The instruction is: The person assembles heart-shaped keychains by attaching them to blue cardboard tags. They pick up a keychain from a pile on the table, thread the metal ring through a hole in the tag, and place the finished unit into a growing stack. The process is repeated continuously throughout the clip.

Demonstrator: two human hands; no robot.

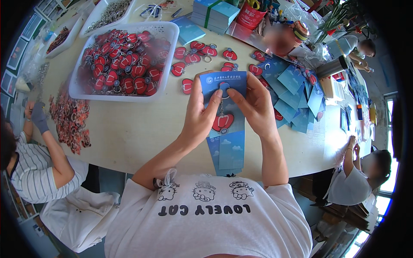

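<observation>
Both my hands hold up a blue backing card [230, 78] above the table, one at each side edge. My left hand [201, 112] grips its left edge, with the thumb pressed near the middle. My right hand [256, 107] holds the right edge, its thumb meeting the ring of a keychain [222, 123] at the card's centre. The keychain's red charm hangs by a short chain in front of the card. Below my hands, several blue cards with clouds [231, 150] lie on the table toward my body. My fingers behind the card are partly hidden.
A white basket [170, 56] heaped with red keychains stands at left, near loose orange-red pieces [71, 124]. Loose red keychains [177, 69] lie beyond my hands. Finished-looking blue cards [290, 109] pile up at right. A card stack [213, 17] stands behind. Other people sit on both sides.
</observation>
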